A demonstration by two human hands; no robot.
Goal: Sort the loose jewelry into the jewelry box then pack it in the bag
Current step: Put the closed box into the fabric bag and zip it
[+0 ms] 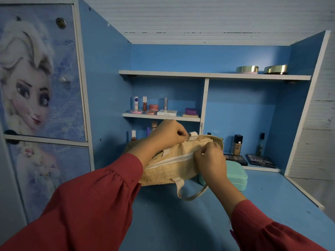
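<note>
A tan woven bag [168,171] with a white zipper and cream handles lies on the blue desk [181,223], held up between both hands. My left hand [165,135] pinches the bag's far top edge near a cream handle loop. My right hand [211,161] pinches the zipper at its right end. A closed mint-green jewelry box [236,176] sits on the desk just behind and to the right of the bag, partly hidden by my right hand. No loose jewelry is visible.
Cosmetics stand on the small shelves [161,115] behind the bag. Bottles and two dark palettes [261,161] line the back right. Two gold-rimmed tins [247,69] rest on the top shelf. A cabinet door with a cartoon print [36,78] fills the left.
</note>
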